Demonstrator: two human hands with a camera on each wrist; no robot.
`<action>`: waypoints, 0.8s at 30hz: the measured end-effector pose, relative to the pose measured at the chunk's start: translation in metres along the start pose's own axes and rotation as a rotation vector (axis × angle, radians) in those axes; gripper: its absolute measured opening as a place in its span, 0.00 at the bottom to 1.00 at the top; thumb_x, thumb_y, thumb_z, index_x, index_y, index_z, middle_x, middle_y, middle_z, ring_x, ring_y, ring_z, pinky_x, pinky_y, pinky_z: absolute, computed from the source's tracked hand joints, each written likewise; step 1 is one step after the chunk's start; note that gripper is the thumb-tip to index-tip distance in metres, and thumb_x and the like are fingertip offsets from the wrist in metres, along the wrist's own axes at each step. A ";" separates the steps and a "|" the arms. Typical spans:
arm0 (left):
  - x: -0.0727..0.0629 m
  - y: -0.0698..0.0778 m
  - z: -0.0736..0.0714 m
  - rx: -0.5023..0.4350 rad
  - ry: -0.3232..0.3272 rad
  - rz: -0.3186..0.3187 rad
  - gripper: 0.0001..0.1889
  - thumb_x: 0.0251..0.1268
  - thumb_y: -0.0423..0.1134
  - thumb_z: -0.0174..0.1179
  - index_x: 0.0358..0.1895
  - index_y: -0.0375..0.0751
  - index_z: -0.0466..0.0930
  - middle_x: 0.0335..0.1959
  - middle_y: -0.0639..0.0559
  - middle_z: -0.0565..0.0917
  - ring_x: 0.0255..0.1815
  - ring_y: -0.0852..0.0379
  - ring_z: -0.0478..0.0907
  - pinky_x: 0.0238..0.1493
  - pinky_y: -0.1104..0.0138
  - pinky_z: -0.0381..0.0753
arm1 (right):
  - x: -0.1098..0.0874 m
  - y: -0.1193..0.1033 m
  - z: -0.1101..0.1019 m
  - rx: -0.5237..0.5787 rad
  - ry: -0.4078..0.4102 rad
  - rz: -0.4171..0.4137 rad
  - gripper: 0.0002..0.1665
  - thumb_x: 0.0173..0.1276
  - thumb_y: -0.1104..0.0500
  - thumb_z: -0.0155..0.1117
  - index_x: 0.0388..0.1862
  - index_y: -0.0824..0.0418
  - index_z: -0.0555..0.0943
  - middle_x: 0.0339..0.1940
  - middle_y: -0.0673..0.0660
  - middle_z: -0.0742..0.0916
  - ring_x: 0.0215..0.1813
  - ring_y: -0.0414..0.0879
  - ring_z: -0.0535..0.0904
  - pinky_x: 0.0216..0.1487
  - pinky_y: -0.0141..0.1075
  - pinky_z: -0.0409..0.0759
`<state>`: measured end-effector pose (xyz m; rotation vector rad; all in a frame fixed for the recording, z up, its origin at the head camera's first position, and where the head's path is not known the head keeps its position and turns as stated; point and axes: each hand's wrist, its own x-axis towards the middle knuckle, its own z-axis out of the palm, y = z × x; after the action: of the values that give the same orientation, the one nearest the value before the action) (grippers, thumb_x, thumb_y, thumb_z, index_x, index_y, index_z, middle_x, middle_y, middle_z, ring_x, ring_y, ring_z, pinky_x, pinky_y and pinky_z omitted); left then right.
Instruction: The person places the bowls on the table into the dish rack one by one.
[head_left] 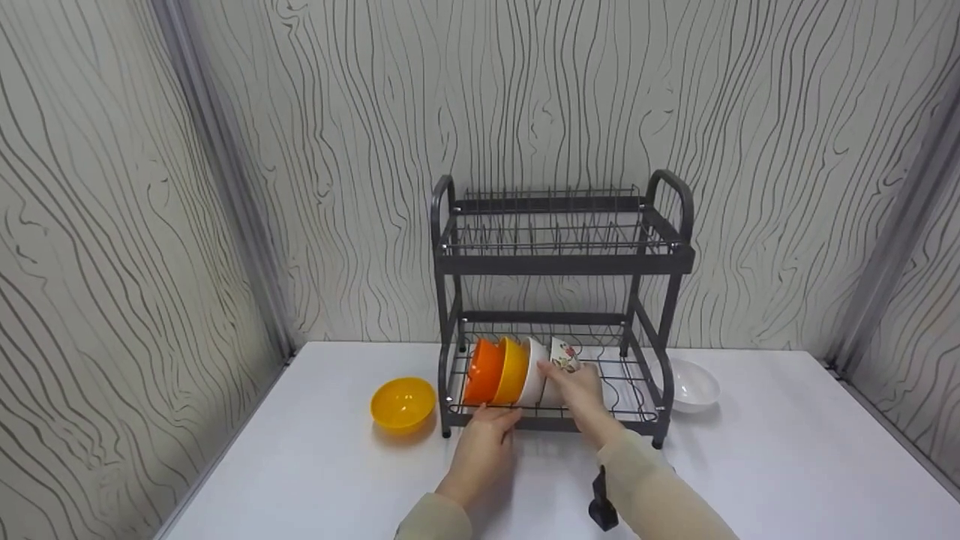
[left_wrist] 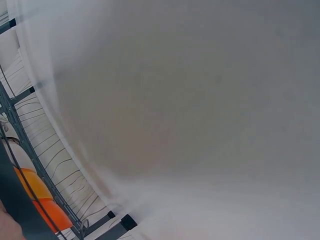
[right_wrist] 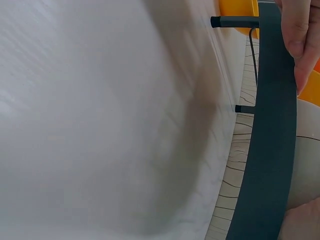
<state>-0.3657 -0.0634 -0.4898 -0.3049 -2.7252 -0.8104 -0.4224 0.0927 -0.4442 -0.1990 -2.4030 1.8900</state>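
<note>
Four bowls stand tilted in a row on the lower tier of a dark metal dish rack (head_left: 562, 264). From the left they are an orange bowl (head_left: 482, 373), a yellow bowl (head_left: 511, 371), a white bowl (head_left: 533, 375) and a white floral bowl (head_left: 564, 354). My right hand (head_left: 581, 390) grips the floral bowl, its thumb lying between that bowl and the plain white one; the other fingers are mostly hidden. Below the orange and yellow bowls, my left hand (head_left: 484, 435) rests at the rack's front rail (right_wrist: 270, 130), fingers fairly straight.
Another yellow bowl (head_left: 403, 405) sits on the white table (head_left: 315, 465) left of the rack. Behind the rack's right leg is another white bowl (head_left: 694, 386). The upper tier has wire dividers, and patterned wall panels (head_left: 360, 165) surround the table. A black strap end hangs by the right sleeve (head_left: 660, 487).
</note>
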 end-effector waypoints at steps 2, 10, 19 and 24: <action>0.000 0.000 0.000 -0.004 -0.002 -0.002 0.15 0.66 0.36 0.53 0.54 0.50 0.79 0.49 0.59 0.83 0.53 0.59 0.77 0.68 0.55 0.64 | 0.000 0.000 0.000 0.003 -0.003 0.005 0.53 0.53 0.39 0.67 0.61 0.75 0.57 0.58 0.70 0.70 0.50 0.55 0.68 0.52 0.44 0.75; 0.000 -0.001 0.001 0.004 0.021 0.022 0.15 0.65 0.36 0.54 0.54 0.50 0.79 0.49 0.59 0.83 0.53 0.60 0.77 0.68 0.56 0.65 | 0.002 0.001 -0.002 0.006 -0.027 0.016 0.54 0.52 0.37 0.66 0.62 0.73 0.57 0.58 0.68 0.70 0.50 0.54 0.69 0.48 0.40 0.76; -0.001 -0.002 0.003 0.031 0.046 0.058 0.15 0.67 0.36 0.52 0.53 0.50 0.80 0.47 0.59 0.83 0.51 0.60 0.77 0.68 0.55 0.65 | 0.004 0.003 -0.006 -0.044 -0.057 0.013 0.53 0.52 0.35 0.64 0.60 0.74 0.61 0.55 0.68 0.73 0.52 0.56 0.70 0.52 0.46 0.76; -0.001 -0.003 0.003 0.034 0.083 0.089 0.14 0.66 0.35 0.53 0.52 0.48 0.81 0.46 0.58 0.84 0.50 0.60 0.78 0.67 0.56 0.66 | 0.004 0.003 -0.007 -0.047 -0.083 0.025 0.57 0.53 0.34 0.63 0.64 0.74 0.55 0.59 0.70 0.70 0.57 0.60 0.69 0.57 0.52 0.74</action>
<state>-0.3660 -0.0643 -0.4946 -0.3734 -2.6251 -0.7359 -0.4252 0.1011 -0.4452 -0.1570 -2.5118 1.8898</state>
